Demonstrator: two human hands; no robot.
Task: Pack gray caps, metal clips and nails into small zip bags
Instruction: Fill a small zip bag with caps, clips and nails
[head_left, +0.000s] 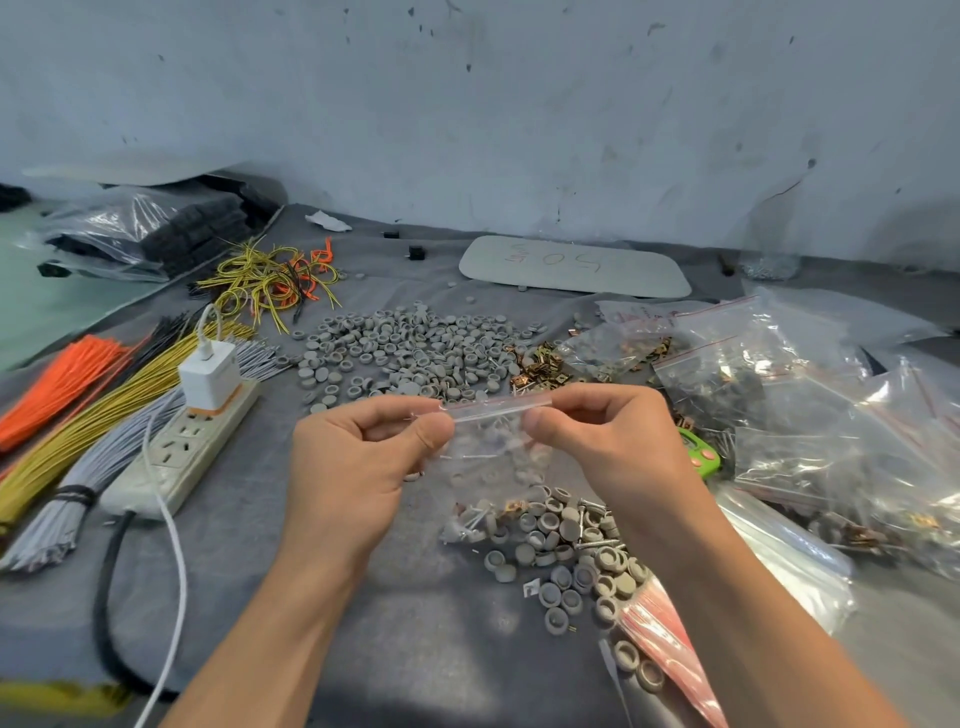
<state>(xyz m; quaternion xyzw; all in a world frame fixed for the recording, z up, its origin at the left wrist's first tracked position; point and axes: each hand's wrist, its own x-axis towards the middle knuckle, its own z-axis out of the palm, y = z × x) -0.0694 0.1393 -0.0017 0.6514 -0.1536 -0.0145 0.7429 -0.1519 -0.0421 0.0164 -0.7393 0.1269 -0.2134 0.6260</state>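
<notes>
Cap pile (410, 348) beyond zip bag (491, 452), power strip (182, 452) left, filled bags (810, 415) right.

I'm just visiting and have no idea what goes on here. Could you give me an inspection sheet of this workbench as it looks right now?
Surface: wrinkled gray cloth-covered table.
Job's things: small clear zip bag held up, contents blurred; heap of round gray caps; copper-coloured metal clips; thin metal nails among the nearer caps; filled zip bags piled right.
Clutter: green plastic gadget; flat pale board with writing.
Hands: left hand and right hand pinch the bag's top strip.
Cables: white power strip with white charger; orange, yellow and gray wire bundles.
Surroundings: stained pale wall.
</notes>
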